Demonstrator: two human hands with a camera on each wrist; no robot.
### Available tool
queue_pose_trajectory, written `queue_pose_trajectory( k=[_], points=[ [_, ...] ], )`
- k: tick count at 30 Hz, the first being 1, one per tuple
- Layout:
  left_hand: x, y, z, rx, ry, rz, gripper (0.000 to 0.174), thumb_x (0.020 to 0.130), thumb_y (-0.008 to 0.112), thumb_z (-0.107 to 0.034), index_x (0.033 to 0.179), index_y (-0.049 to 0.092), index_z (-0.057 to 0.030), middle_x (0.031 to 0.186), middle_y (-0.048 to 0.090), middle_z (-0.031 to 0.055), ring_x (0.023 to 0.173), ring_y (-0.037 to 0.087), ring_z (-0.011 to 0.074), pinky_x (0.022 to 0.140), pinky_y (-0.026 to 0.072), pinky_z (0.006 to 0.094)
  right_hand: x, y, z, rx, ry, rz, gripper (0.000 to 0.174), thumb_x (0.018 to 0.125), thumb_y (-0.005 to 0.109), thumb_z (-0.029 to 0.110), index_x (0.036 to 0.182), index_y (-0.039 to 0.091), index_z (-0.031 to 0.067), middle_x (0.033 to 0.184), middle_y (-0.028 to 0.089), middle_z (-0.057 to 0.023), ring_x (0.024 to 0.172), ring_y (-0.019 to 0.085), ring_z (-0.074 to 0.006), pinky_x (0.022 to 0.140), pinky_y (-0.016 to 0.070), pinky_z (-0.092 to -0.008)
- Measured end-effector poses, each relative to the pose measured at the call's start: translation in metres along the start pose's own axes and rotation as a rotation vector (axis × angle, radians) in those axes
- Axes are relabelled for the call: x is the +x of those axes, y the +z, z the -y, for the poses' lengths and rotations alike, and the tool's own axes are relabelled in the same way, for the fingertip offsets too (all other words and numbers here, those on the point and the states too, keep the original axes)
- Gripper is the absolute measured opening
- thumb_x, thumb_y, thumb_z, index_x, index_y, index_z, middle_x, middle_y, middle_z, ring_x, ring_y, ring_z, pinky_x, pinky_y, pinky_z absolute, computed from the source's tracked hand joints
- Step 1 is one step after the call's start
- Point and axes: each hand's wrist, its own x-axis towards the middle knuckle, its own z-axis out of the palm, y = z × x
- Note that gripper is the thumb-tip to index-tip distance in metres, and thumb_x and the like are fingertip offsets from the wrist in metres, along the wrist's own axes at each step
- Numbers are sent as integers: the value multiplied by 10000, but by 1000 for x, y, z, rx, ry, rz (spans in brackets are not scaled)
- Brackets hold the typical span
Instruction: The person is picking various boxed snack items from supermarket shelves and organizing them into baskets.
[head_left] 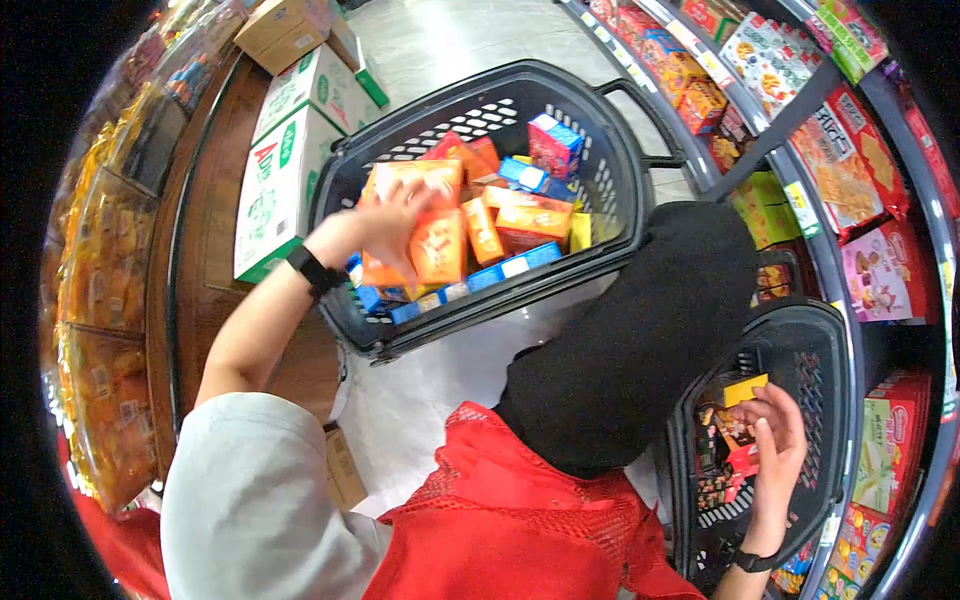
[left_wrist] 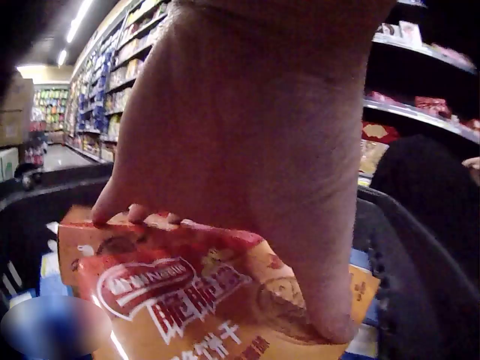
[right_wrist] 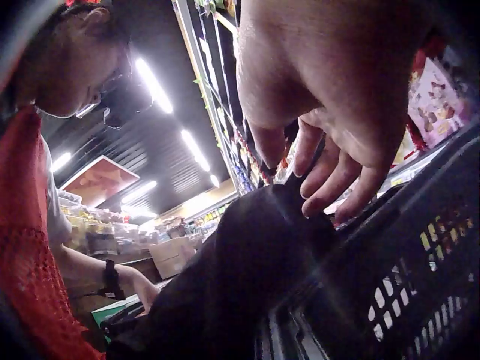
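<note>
"Nestle 脆脆鲨" on orange pack (left_wrist: 187, 300); "AD" on white carton (head_left: 285, 190).

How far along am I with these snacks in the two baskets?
The front basket looks well stocked, with blue boxes among orange ones. In hand is an orange pack, gripped by your left hand; your right hand looks empty. Left, probably: settling that pack, then perhaps the packs in the side basket. I can't tell whether you're filling or emptying.

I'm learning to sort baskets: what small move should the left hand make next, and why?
I'd probably lift the orange pack slightly: the left hand has thumb and fingers spread across it, and it lies atop other boxes in the basket.
</note>
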Motion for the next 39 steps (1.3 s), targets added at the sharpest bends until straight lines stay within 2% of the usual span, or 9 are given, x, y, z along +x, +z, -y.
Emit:
queue_pose_trajectory(
  k=[6, 8, 14, 20, 22, 24, 27, 30, 39],
  points=[
    [-31, 24, -43, 178, 203, -322, 1089, 475, 732, -230, 1359, 143, 7, 1343, 278, 194, 1277, 235, 365, 985, 258, 555, 0, 25, 8, -47, -34, 82, 402, 787, 465, -48, 1187, 443, -16, 1125, 532, -138, 988, 557, -207, 890, 413, -321],
    [-26, -1, -41, 32, 188, -137, 1061, 476, 717, -173, 1355, 153, 10, 1251, 362, 199, 1200, 347, 349, 956, 336, 467, -5, 24, 9, -77, -29, 99, 411, 783, 460, -60, 1190, 441, -13, 1124, 532, -139, 991, 556, -205, 890, 411, -318],
    [-2, -39, -12, -982, 333, -616, 854, 663, 718, -243, 1323, 226, -14, 1180, 473, 171, 1118, 467, 241, 933, 399, 337, -17, 2, 5, -105, -28, 58, 397, 793, 466, -32, 1188, 433, -22, 1095, 541, -135, 984, 555, -208, 889, 415, -327],
    [28, -36, 26, -1251, 52, -493, 516, 883, 479, -373, 1276, 357, -60, 1214, 482, 56, 1044, 517, 176, 892, 422, 344, -19, 1, 5, -143, -45, 41, 379, 819, 479, 31, 1190, 427, -26, 1080, 544, -140, 974, 555, -216, 891, 412, -333],
    [38, -21, 53, -525, -206, -75, 525, 886, 453, -408, 1264, 371, -53, 1142, 526, 113, 971, 569, 208, 786, 495, 333, -21, 2, 5, -153, -41, 49, 379, 822, 484, 39, 1190, 426, -26, 1078, 545, -141, 974, 555, -217, 891, 412, -334],
    [4, -33, 17, -538, -396, 535, 571, 876, 422, -477, 1249, 392, -45, 1048, 579, 155, 848, 618, 223, 664, 537, 317, -20, 0, 5, -156, -21, 57, 375, 824, 483, 41, 1189, 427, -26, 1077, 545, -141, 975, 555, -217, 891, 411, -331],
    [17, 31, 25, -1020, -291, 606, 674, 846, 427, -541, 1236, 387, 7, 1029, 603, 136, 748, 642, 195, 654, 543, 294, -17, -1, 2, -130, 25, 35, 376, 822, 480, 34, 1190, 427, -26, 1075, 545, -139, 972, 556, -216, 886, 410, -327],
    [30, 39, 18, -1590, -244, 399, 517, 900, 454, -364, 1275, 337, -29, 1079, 573, 136, 873, 621, 206, 717, 534, 302, -13, 0, 2, -153, -16, 68, 371, 824, 468, 28, 1188, 427, -27, 1073, 545, -137, 966, 557, -212, 880, 412, -323],
    [30, 20, 9, -1952, 71, 189, 415, 906, 428, -140, 1292, 314, -40, 1279, 425, 126, 1112, 498, 203, 871, 451, 317, -3, 10, 5, -151, -28, 93, 366, 816, 463, 11, 1179, 434, -29, 1086, 535, -133, 966, 557, -205, 883, 407, -317]
  ],
)
